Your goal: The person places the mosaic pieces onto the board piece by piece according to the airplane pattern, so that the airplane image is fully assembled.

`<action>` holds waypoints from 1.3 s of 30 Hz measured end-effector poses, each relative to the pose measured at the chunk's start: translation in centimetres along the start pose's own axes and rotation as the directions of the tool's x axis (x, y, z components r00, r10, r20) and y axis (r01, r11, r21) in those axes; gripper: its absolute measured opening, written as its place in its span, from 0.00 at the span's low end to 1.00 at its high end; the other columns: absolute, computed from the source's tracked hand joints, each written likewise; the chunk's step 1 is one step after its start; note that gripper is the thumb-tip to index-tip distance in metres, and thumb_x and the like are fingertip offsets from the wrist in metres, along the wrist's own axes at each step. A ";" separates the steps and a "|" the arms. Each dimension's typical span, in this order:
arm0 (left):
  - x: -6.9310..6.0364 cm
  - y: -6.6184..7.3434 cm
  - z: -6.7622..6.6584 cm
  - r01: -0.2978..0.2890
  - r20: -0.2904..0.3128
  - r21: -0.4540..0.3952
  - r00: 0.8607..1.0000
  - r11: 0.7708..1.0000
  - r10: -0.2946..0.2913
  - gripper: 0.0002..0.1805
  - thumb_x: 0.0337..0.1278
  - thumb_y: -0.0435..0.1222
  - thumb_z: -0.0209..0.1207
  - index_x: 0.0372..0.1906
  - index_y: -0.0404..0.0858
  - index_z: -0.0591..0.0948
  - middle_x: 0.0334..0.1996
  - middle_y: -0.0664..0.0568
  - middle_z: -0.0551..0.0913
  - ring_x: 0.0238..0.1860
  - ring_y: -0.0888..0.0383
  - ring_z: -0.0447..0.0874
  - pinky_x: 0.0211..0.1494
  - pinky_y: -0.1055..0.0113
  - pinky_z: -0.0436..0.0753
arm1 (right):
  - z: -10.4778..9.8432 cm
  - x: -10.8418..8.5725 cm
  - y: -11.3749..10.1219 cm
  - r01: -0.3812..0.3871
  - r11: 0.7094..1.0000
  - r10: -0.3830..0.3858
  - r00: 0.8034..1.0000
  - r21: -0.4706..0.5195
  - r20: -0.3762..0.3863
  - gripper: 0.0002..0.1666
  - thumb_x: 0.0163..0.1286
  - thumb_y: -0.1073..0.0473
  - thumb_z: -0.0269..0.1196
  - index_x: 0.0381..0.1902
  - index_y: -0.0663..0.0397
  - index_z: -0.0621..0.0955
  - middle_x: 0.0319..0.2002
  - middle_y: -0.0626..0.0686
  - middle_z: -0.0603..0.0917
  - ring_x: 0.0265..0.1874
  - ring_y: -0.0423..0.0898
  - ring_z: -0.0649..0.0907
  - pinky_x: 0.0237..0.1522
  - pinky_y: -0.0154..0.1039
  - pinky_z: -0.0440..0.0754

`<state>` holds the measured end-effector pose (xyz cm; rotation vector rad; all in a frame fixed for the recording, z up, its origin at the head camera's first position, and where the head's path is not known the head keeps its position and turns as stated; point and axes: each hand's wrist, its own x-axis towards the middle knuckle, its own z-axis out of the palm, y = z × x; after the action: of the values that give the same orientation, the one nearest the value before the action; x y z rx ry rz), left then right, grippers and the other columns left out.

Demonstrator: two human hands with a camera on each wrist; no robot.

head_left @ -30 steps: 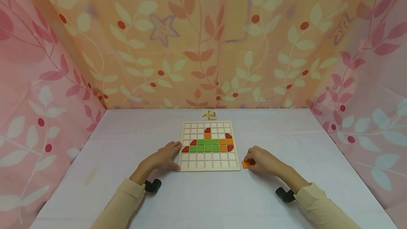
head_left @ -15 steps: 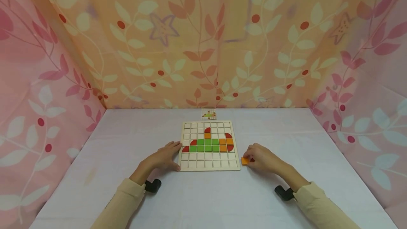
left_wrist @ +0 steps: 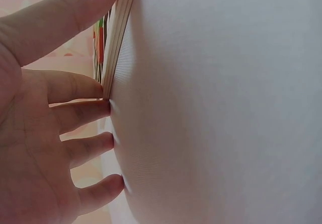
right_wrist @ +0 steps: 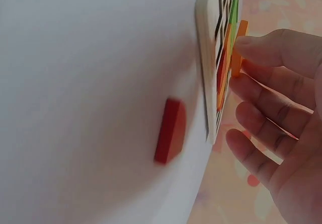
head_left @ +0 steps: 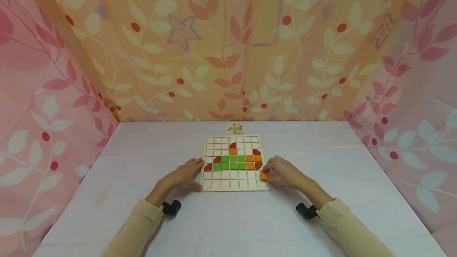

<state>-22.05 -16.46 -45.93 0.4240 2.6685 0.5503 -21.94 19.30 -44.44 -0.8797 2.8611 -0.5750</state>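
My right hand [head_left: 283, 173] pinches an orange square tile [head_left: 264, 175] between thumb and fingertips, over the right edge of the wooden grid board [head_left: 233, 185]. In the right wrist view the orange tile [right_wrist: 240, 48] stands just off the board's face. Green, orange and red pieces fill cells across the middle rows; the red ones have a rounded side. My left hand [head_left: 183, 175] lies at the board's left edge, fingers spread and extended. In the left wrist view its thumb and forefinger touch the board's side [left_wrist: 118, 43].
A loose red piece [right_wrist: 170, 131] lies on the white cloth to the right of the board, mostly hidden by my right hand in the head view. Behind the board is a small pattern card [head_left: 234, 128]. Patterned curtains [head_left: 225, 50] enclose the back and sides.
My right hand has picked up the orange tile from the table beside the board and moved it left, over the board's right edge. The left hand has stayed in place.
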 end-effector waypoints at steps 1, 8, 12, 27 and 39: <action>0.0 0.0 0.0 0.001 0.000 -0.002 1.000 1.000 -0.001 0.53 0.45 0.44 0.73 0.75 0.36 0.58 0.77 0.44 0.55 0.78 0.41 0.45 0.74 0.36 0.53 | 0.1 0.3 -0.1 0.012 1.000 -0.012 1.000 -0.002 -0.005 0.11 0.58 0.56 0.71 0.39 0.51 0.88 0.36 0.43 0.83 0.37 0.39 0.74 0.41 0.34 0.76; -0.2 0.1 -0.1 0.004 -0.002 -0.024 1.000 1.000 -0.004 0.52 0.46 0.43 0.73 0.75 0.37 0.59 0.77 0.44 0.55 0.78 0.41 0.45 0.74 0.36 0.52 | 0.7 2.0 -1.4 0.087 0.996 -0.088 0.996 -0.030 -0.015 0.10 0.59 0.56 0.71 0.38 0.53 0.88 0.35 0.45 0.83 0.37 0.41 0.73 0.41 0.36 0.75; -0.1 0.1 0.0 0.004 -0.006 -0.018 1.000 1.000 -0.004 0.52 0.45 0.44 0.73 0.75 0.37 0.59 0.77 0.45 0.55 0.78 0.41 0.45 0.74 0.37 0.53 | 1.1 2.8 -2.0 0.113 0.993 -0.114 0.993 -0.032 -0.017 0.10 0.61 0.56 0.70 0.38 0.53 0.88 0.35 0.45 0.83 0.37 0.41 0.74 0.43 0.37 0.76; -0.1 0.1 0.0 0.005 -0.012 -0.014 1.000 1.000 -0.005 0.53 0.44 0.44 0.73 0.75 0.36 0.59 0.77 0.44 0.56 0.78 0.41 0.45 0.74 0.37 0.53 | 1.9 5.2 -4.7 0.143 0.988 -0.142 0.990 -0.054 0.015 0.11 0.61 0.54 0.70 0.40 0.51 0.88 0.36 0.46 0.83 0.38 0.41 0.76 0.42 0.36 0.77; -0.1 0.1 0.0 0.007 -0.012 -0.011 1.000 1.000 -0.007 0.53 0.44 0.44 0.73 0.75 0.37 0.59 0.77 0.45 0.56 0.78 0.41 0.45 0.74 0.37 0.53 | 2.6 6.4 -5.9 0.136 0.988 -0.132 0.990 -0.076 0.053 0.11 0.61 0.58 0.69 0.41 0.53 0.88 0.40 0.47 0.85 0.44 0.44 0.78 0.50 0.39 0.79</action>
<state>-21.97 -16.37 -45.90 0.4100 2.6759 0.5667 -23.65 10.39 -44.48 -1.0903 2.8153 -0.4480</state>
